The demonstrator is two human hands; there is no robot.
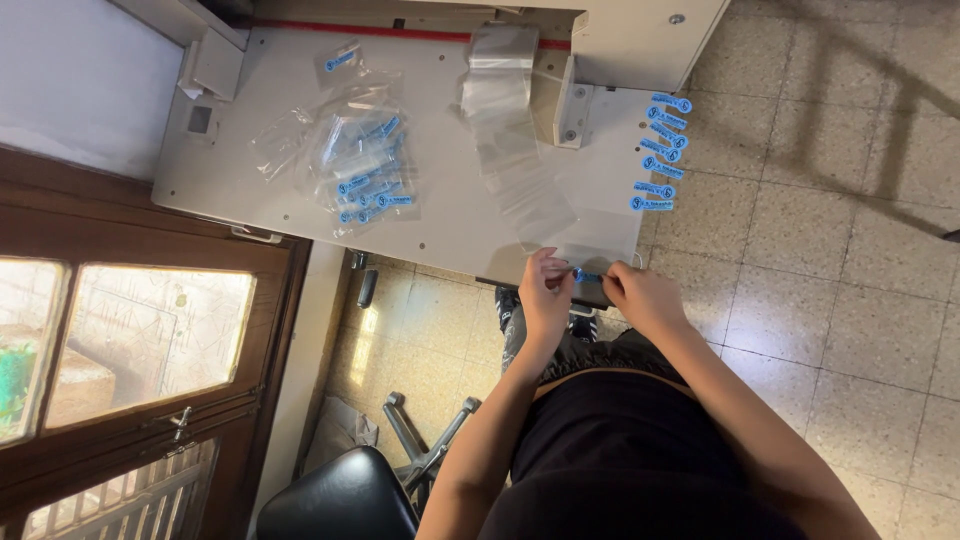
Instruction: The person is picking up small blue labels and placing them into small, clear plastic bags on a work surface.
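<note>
Your left hand and right hand meet at the near edge of the table, close together. Between them sits a small blue tag; your fingers are pressed together on it from both sides, pinching it along with the near end of a clear bag. A strip of clear bags runs from there toward the far side of the table. On the right edge lies a row of blue tags, well apart from your hands. To the left, a pile of filled bags rests on the table. A black chair stands near you, lower left.
</note>
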